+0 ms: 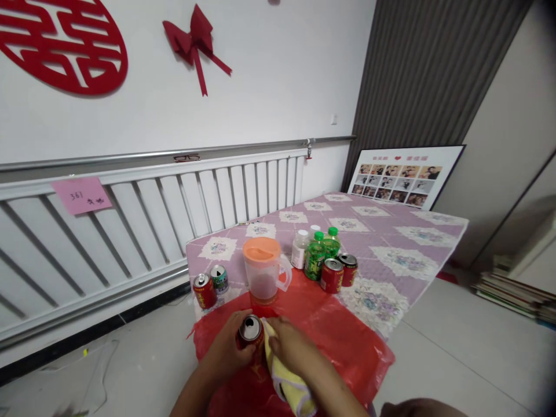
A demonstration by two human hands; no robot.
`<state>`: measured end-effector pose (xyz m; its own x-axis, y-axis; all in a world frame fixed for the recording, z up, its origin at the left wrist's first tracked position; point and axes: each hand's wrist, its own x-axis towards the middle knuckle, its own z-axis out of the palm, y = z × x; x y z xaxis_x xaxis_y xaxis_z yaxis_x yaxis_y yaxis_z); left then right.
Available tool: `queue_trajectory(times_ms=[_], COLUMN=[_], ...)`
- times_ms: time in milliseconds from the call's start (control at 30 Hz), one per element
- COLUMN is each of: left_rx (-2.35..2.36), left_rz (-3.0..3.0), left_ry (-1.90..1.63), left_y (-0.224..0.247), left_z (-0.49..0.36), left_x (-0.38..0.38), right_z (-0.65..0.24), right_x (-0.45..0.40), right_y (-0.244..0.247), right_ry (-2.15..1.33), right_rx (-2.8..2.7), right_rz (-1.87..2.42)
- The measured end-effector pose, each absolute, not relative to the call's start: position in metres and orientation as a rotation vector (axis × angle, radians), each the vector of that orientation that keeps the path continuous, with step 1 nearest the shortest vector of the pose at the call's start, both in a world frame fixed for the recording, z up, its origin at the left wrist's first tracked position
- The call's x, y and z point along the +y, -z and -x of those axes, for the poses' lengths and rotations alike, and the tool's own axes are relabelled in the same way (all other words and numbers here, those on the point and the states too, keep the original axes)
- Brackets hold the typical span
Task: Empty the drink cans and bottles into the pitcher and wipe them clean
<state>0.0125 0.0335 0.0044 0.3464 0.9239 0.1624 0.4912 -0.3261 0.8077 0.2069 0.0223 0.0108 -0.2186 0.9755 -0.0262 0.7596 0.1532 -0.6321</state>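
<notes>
Standing upright on the red plastic sheet [321, 324] is an opened red drink can [251, 329]. My left hand [228, 341] is closed around its left side. A yellow cloth [289, 385] with a pale purple edge hangs from my right hand [286, 341], which presses it against the can's right side. Just beyond the can stands a clear pitcher [263, 278] with an orange lid. To the left of the pitcher are another red can [204, 291] and a green-blue can [219, 279], both opened.
Right of the pitcher stand several bottles, among them a green bottle [315, 256] and a white-capped bottle [299, 249], plus two red cans [332, 275]. A flowered tablecloth [391, 231] covers the table. Behind it are a white radiator [208, 197] and a leaning photo board [403, 176].
</notes>
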Motion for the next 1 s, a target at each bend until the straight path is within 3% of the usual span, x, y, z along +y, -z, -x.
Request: queue_trajectory(times_ms=[433,733,1000], left_rx=[1.174,1.215,1.545], left_rz=[-1.964,-2.006,-2.046], left_ry=[-0.816,-0.707,-0.714], left_y=[0.000,-0.004,-0.005], left_z=[-0.009,-0.003,-0.022], left_x=[0.040,0.044,0.032], right_z=[-0.204,-0.199,-0.199], right_x=[0.029,0.029,0.026], right_y=[-0.016,0.010,0.008], right_ry=[-0.697,-0.688,-0.665], right_rx=[-2.054,-2.111,-2.098], right_rz=[1.597,1.808,1.824])
